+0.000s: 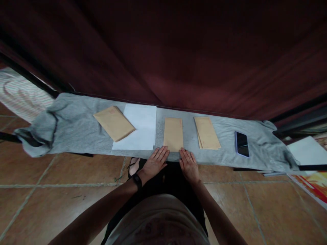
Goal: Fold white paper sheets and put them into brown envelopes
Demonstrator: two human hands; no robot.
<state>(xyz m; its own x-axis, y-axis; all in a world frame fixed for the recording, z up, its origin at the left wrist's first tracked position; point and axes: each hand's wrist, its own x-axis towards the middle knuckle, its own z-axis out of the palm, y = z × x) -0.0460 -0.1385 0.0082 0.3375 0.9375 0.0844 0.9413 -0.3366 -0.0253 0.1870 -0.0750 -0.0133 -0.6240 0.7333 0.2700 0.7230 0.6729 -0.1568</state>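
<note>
In front of me a brown paper envelope (pixel 173 133) lies flat on the grey cloth, its short side facing me. My left hand (pixel 156 160) rests palm down with fingers stretched, the tips at the envelope's near left corner. At the near right corner lies my right hand (pixel 188 166), also flat, fingertips touching the edge. Neither hand grips anything. To the left, a stack of brown envelopes (pixel 114 123) lies askew, partly over white paper sheets (pixel 143 131). On the right, a small pile of envelopes (pixel 207 132) sits slightly fanned.
A phone (pixel 242 144) lies on the right part of the grey cloth (pixel 76 127), which covers a narrow bench. Behind it hangs a dark red curtain (pixel 163 58). White papers (pixel 308 151) and a colourful printed sheet (pixel 313 186) are at the far right. Below is a tiled floor (pixel 84 170).
</note>
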